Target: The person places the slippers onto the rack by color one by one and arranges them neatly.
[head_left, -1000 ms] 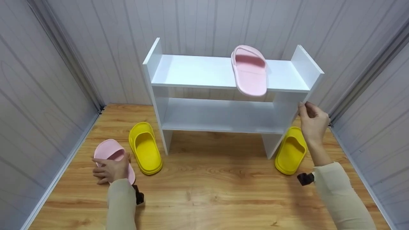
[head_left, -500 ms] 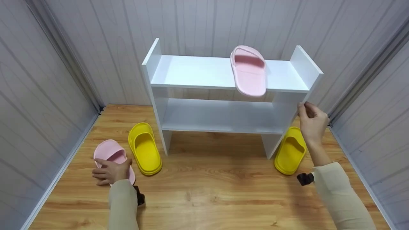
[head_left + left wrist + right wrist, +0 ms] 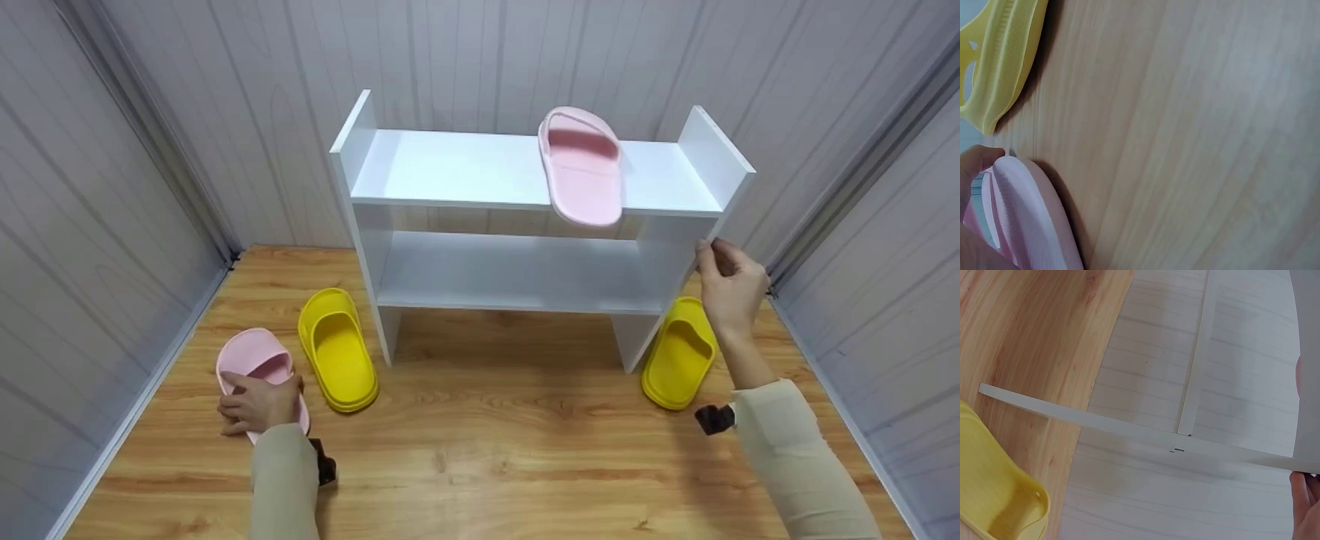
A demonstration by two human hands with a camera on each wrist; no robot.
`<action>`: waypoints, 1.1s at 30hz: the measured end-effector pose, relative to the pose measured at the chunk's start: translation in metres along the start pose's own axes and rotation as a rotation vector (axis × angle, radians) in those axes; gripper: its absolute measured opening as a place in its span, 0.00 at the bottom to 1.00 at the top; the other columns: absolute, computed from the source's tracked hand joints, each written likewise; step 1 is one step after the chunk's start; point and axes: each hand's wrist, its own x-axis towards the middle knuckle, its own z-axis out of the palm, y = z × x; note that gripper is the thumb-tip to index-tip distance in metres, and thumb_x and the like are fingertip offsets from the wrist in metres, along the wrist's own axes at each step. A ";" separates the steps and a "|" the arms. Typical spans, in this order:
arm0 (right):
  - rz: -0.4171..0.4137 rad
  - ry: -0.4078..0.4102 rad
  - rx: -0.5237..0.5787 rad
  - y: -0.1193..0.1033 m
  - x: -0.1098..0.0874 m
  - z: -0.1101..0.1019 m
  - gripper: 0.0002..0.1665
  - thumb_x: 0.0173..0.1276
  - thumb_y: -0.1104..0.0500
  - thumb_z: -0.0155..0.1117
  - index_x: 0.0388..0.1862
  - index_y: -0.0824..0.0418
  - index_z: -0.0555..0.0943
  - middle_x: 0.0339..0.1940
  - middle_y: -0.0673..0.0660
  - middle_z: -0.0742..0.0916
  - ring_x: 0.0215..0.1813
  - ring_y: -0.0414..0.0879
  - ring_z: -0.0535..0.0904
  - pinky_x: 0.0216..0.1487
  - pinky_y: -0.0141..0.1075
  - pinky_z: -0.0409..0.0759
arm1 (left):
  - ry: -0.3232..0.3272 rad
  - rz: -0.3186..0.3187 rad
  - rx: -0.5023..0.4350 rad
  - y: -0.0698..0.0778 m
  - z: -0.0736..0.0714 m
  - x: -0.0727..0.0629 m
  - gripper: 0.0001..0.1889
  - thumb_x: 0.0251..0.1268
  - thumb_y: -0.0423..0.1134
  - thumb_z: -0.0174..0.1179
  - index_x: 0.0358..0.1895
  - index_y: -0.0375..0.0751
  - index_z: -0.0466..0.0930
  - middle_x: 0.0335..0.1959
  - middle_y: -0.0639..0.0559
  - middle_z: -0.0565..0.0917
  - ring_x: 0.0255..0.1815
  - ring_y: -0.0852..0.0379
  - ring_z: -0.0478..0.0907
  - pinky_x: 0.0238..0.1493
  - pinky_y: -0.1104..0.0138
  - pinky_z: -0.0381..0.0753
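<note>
My left hand grips a pink slipper on the wooden floor, thumb along one edge and fingers over the other. In the left wrist view the thumb touches the rim of the pink slipper; part of it is hidden by the hand. On the right, my right hand pinches the front edge of the side panel of a white two-tier shoe rack. Another pink slipper lies on the top shelf, right of centre, its heel jutting past the front edge.
A yellow slipper stands between the left hand's slipper and the rack. Its likeness, a second yellow slipper, sits by the rack's right side, below the right hand. Panelled walls close in the back and both sides.
The left hand's thumb and fingers have drawn in slightly on the pink slipper, whose heel has shifted a little. The right hand keeps its hold on the rack.
</note>
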 end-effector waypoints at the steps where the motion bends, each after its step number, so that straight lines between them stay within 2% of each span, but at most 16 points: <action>1: -0.002 -0.001 -0.001 0.000 0.000 0.000 0.17 0.60 0.56 0.60 0.37 0.71 0.81 0.31 0.62 0.84 0.28 0.36 0.78 0.32 0.23 0.75 | 0.010 0.004 -0.001 0.000 -0.001 0.000 0.57 0.49 0.53 0.59 0.66 0.38 0.20 0.61 0.21 0.37 0.62 0.29 0.34 0.55 0.37 0.33; 4: -0.014 -0.003 -0.013 0.000 -0.001 0.000 0.17 0.60 0.56 0.60 0.37 0.70 0.81 0.30 0.61 0.84 0.27 0.36 0.77 0.31 0.23 0.74 | 0.031 0.016 -0.014 -0.001 -0.006 0.001 0.57 0.48 0.52 0.60 0.66 0.38 0.23 0.60 0.21 0.41 0.60 0.28 0.41 0.56 0.38 0.41; 7: -0.030 -0.001 -0.023 -0.001 -0.001 0.000 0.16 0.60 0.56 0.60 0.36 0.70 0.81 0.29 0.60 0.84 0.27 0.35 0.77 0.30 0.22 0.74 | 0.030 0.029 -0.031 0.001 -0.011 0.003 0.56 0.48 0.52 0.60 0.66 0.37 0.23 0.59 0.21 0.43 0.59 0.27 0.45 0.55 0.40 0.46; 18: -0.011 -0.006 -0.016 -0.001 -0.001 0.001 0.17 0.60 0.55 0.60 0.35 0.70 0.82 0.28 0.59 0.84 0.26 0.38 0.77 0.30 0.23 0.74 | 0.053 0.121 -0.067 0.015 -0.021 0.004 0.53 0.46 0.50 0.60 0.67 0.34 0.31 0.59 0.22 0.46 0.59 0.29 0.46 0.56 0.41 0.47; 26: -0.040 -0.003 -0.024 0.000 0.000 0.001 0.16 0.60 0.56 0.60 0.35 0.70 0.81 0.27 0.60 0.84 0.26 0.36 0.77 0.29 0.22 0.73 | -0.012 0.166 -0.086 0.032 -0.026 0.005 0.53 0.46 0.51 0.59 0.68 0.38 0.31 0.59 0.23 0.46 0.60 0.30 0.45 0.58 0.43 0.48; 29: -0.041 -0.006 -0.024 -0.015 -0.004 0.000 0.15 0.61 0.58 0.59 0.35 0.73 0.81 0.28 0.62 0.84 0.26 0.35 0.76 0.30 0.22 0.73 | -0.048 0.180 -0.082 0.040 -0.028 0.005 0.54 0.47 0.52 0.59 0.68 0.40 0.29 0.59 0.24 0.47 0.60 0.31 0.45 0.57 0.42 0.48; 33: -0.040 -0.009 -0.023 -0.016 -0.004 -0.001 0.14 0.61 0.60 0.59 0.35 0.73 0.80 0.28 0.63 0.83 0.26 0.38 0.77 0.29 0.21 0.73 | -0.086 0.193 -0.069 0.050 -0.027 0.005 0.54 0.47 0.52 0.58 0.68 0.41 0.27 0.60 0.25 0.46 0.60 0.31 0.46 0.58 0.43 0.46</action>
